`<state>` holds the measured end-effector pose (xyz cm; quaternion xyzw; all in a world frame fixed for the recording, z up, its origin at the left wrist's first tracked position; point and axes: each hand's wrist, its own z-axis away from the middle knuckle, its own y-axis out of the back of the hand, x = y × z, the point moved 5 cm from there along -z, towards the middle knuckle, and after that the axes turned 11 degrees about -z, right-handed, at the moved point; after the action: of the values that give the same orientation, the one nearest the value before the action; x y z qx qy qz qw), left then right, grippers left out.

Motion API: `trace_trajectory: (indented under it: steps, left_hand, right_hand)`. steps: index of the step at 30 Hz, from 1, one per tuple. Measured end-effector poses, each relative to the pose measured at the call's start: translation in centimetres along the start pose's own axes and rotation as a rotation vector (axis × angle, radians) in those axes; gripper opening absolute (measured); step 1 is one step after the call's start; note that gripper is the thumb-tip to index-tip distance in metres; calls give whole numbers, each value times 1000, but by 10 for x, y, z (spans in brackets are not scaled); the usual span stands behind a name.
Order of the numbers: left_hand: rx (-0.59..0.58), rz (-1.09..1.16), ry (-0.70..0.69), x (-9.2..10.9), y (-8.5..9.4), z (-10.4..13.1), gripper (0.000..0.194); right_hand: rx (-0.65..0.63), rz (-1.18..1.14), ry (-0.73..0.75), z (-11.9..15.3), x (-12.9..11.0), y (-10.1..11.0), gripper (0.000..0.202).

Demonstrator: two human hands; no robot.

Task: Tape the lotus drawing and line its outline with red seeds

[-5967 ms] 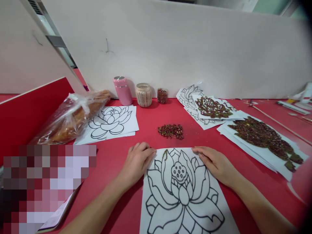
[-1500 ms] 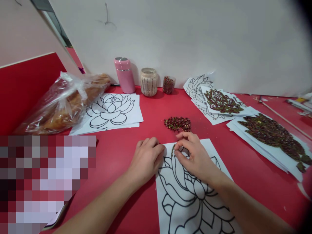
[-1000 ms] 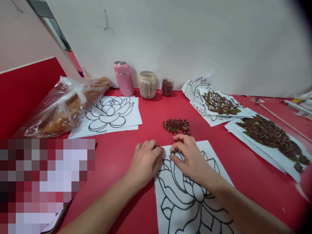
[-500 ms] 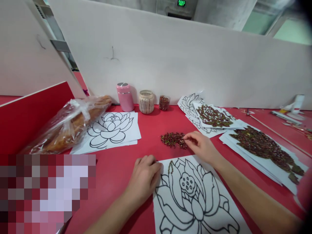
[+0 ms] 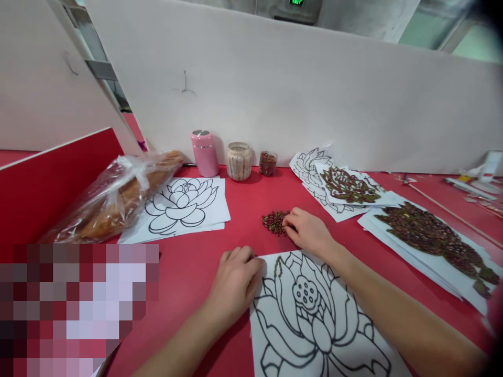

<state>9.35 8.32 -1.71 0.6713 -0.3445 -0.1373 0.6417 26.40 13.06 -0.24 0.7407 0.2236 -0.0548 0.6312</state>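
Note:
A white sheet with a black lotus outline (image 5: 322, 335) lies on the red table, a short line of beans along one petal tip at its upper left. My left hand (image 5: 239, 277) rests at the sheet's upper left edge, fingers curled; whatever they hold, if anything, is hidden. Above the sheet is a small pile of red and green beans (image 5: 274, 222). My right hand (image 5: 304, 228) reaches to the right side of this pile, its thumb and forefinger pinched together at the beans. Anything between those fingertips is too small to make out.
Along the white partition (image 5: 275, 94) stand a pink flask (image 5: 205, 154), a ribbed jar (image 5: 239, 162) and a cup of beans (image 5: 268, 163). Bagged bread (image 5: 113, 204) and lotus sheets (image 5: 184, 207) are at left. Bean-covered sheets (image 5: 432, 238) and a thin stick (image 5: 451, 212) lie at right.
My right hand has moved slightly left, further over the bean pile, and covers its right side. My left hand stays on the sheet's edge. The whole view has shifted a little.

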Motion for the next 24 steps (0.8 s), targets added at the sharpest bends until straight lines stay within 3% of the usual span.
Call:
trace_trajectory:
  steps: [8,19,24]
  left_hand:
    - [-10,-11,4,0,-2,-1,24]
    - [21,-13,-18,0,0,0,25]
    - [37,-18,-17,1,0,0,24]
  right_hand:
    - [-55,21,36,-2,-5,0,12]
    - [19,-162,-55,9,10,10,12]
    - [-6,-297,-44,39,-16,19,13]
